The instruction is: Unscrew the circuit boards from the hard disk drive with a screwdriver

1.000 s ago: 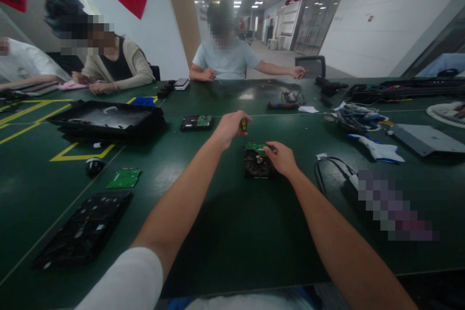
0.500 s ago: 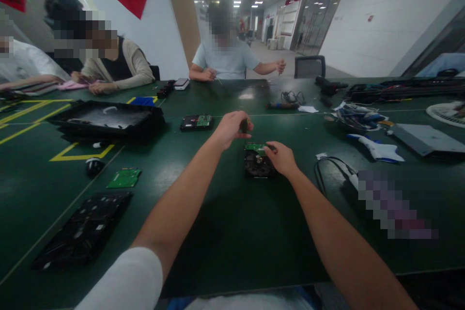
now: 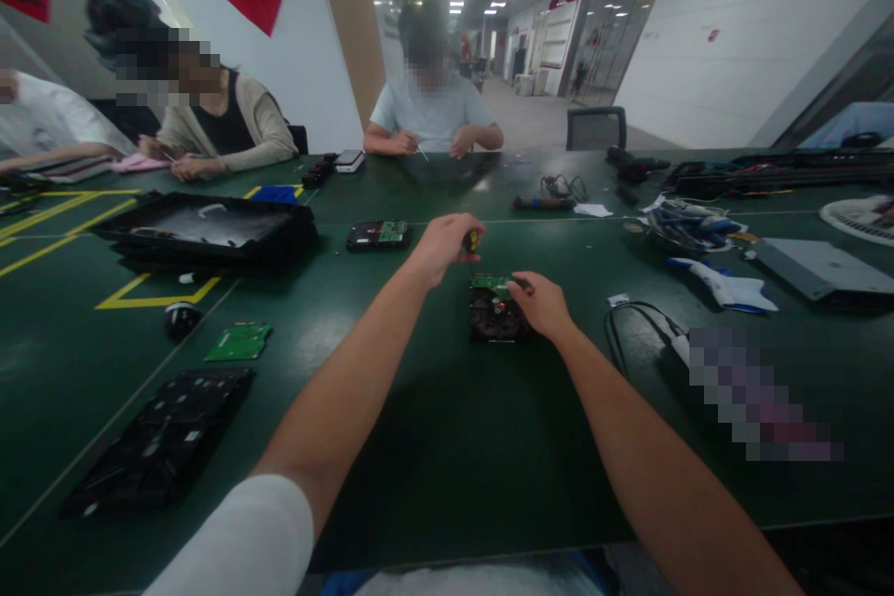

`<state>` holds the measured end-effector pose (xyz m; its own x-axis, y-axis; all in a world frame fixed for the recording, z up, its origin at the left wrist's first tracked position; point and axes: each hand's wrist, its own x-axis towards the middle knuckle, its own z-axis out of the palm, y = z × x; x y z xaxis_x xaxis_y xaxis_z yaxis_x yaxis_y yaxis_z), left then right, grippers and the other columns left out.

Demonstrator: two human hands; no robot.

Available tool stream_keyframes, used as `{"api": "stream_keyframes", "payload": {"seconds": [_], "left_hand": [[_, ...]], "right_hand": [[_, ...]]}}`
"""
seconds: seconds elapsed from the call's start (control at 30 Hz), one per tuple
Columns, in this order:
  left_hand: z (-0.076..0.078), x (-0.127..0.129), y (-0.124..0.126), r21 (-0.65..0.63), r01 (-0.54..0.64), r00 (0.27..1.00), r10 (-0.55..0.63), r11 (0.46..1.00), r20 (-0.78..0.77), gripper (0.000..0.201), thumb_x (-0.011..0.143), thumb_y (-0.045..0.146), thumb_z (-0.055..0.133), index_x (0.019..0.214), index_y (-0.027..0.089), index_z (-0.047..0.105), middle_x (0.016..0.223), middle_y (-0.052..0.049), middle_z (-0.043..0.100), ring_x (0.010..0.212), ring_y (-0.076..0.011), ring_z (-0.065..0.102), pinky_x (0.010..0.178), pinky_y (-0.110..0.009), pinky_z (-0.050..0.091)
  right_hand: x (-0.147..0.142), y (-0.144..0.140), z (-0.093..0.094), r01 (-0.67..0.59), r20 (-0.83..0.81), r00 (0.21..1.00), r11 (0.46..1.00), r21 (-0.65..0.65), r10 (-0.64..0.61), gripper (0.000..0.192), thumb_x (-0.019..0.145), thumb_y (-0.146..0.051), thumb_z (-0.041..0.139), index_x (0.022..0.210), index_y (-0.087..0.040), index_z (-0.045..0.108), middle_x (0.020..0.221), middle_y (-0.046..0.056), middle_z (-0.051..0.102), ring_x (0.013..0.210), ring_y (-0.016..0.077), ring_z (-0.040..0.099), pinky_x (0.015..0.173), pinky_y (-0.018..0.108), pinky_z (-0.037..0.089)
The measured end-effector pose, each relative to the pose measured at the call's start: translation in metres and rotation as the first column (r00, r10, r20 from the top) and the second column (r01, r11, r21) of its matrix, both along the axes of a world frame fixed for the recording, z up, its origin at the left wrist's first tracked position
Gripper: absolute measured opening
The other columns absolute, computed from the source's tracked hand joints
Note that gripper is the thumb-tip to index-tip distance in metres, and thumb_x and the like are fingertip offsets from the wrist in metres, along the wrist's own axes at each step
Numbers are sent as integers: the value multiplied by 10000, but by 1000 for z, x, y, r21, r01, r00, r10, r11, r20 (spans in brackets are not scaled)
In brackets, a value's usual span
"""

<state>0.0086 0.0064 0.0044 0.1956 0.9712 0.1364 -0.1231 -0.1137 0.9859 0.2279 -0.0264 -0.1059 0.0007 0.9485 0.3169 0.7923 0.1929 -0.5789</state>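
In front of me a hard drive (image 3: 495, 317) lies on the dark green table, its green circuit board (image 3: 489, 281) facing up at the far end. My right hand (image 3: 543, 303) grips the drive's right side, fingers closed at the board's corner. Above the far left corner, my left hand (image 3: 447, 247) is closed round the black and yellow handle of a screwdriver (image 3: 473, 242). The handle stands roughly upright; its thin shaft points down toward the board, and I cannot make out whether the tip touches.
Another hard drive (image 3: 378, 235) lies beyond my left forearm. On the left are a black tray (image 3: 209, 228), a loose green circuit board (image 3: 239, 342) and a black panel (image 3: 164, 438). A cable (image 3: 639, 305), blue-white gloves (image 3: 726, 286) and a grey box (image 3: 828, 268) lie right. People sit opposite.
The screwdriver handle has turned in my left hand, showing more yellow, and the fingers have shifted round it. My right hand and the drive stay put. The person opposite has drawn one hand inward.
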Motion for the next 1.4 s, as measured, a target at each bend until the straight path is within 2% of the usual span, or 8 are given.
{"api": "stream_keyframes", "payload": {"seconds": [0.27, 0.83, 1.2, 1.4], "left_hand": [[0, 0, 0, -24, 14, 998, -12, 1000, 54, 171, 834, 319, 665, 871, 152, 660, 832, -91, 682, 755, -183, 660, 624, -320, 609], [-3, 1, 3, -72, 26, 995, -19, 997, 95, 180, 862, 323, 663, 944, 172, 612, 916, -113, 746, 874, -218, 733, 661, -310, 620], [-3, 6, -1, -108, 29, 978, -6, 994, 208, 166, 863, 303, 626, 934, 184, 535, 931, -110, 744, 858, -216, 737, 757, -398, 630], [-4, 5, 0, -83, 43, 989, -30, 996, 146, 171, 854, 328, 634, 911, 175, 584, 921, -107, 725, 827, -205, 701, 690, -363, 622]], "right_hand": [[1, 0, 0, -5, -10, 1000, 1000, 8, 5, 364, 974, -410, 590, 1225, -182, 720, 1101, 88, 759, 834, 194, 686, 842, 347, 536], [-1, -1, 2, -5, -7, 1000, 1000, -4, 5, 371, 979, -413, 570, 1221, -177, 723, 1083, 96, 759, 835, 203, 681, 849, 359, 532], [0, -1, 0, -1, -18, 1000, 1000, -2, 1, 361, 977, -420, 574, 1223, -200, 720, 1099, 84, 761, 859, 206, 688, 862, 361, 532], [1, 0, 0, -2, -11, 1000, 1000, -1, 2, 375, 978, -426, 573, 1229, -190, 720, 1070, 85, 761, 844, 204, 682, 853, 355, 528]]}}
